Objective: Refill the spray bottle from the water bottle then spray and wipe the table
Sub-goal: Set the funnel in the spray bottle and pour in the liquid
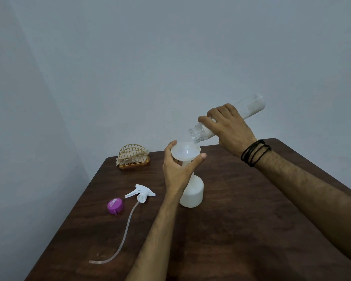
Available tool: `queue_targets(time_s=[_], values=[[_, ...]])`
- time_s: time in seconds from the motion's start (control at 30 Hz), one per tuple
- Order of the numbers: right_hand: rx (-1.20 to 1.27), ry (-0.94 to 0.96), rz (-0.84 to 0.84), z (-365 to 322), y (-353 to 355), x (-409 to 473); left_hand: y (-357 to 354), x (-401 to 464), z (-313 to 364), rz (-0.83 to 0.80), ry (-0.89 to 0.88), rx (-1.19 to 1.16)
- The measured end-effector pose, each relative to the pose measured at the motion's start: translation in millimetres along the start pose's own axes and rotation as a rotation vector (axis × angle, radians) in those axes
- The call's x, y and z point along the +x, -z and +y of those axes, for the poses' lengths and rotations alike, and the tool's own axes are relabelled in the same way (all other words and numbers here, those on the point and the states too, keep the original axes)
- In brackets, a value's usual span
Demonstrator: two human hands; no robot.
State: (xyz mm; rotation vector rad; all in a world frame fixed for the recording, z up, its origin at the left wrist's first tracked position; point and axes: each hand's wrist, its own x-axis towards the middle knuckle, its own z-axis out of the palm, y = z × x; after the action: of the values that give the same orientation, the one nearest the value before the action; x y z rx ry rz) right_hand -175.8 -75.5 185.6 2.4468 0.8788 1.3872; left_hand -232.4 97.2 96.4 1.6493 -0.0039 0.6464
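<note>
so the right hand point(229, 126) is wrapped around the clear water bottle point(249, 107), tipped mouth-down over the white funnel point(184, 152). left hand point(177, 169) pinches the funnel rim atop the spray bottle point(193, 193) standing mid-tabletop point(241, 230). trigger sprayer point(140, 192) and purple cap point(115, 205) lie to its left.

white spray bottle point(192, 194), purple cap point(115, 206), brown table point(231, 230).

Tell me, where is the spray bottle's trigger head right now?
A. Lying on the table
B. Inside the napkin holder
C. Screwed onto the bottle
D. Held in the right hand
A: the trigger head lies on the table beside the purple cap, its tube trailing toward the camera.
</note>
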Motion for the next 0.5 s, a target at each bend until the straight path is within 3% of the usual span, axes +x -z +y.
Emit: queue_targets(time_s=[0.3,0.5], values=[[0.033,-0.02,0.021,0,-3,-3,0,0,-1,0.005,-0.009,0.016],[0.306,-0.149,-0.131,-8,-10,-18,0,-2,-2,0.0,0.007,-0.014]])
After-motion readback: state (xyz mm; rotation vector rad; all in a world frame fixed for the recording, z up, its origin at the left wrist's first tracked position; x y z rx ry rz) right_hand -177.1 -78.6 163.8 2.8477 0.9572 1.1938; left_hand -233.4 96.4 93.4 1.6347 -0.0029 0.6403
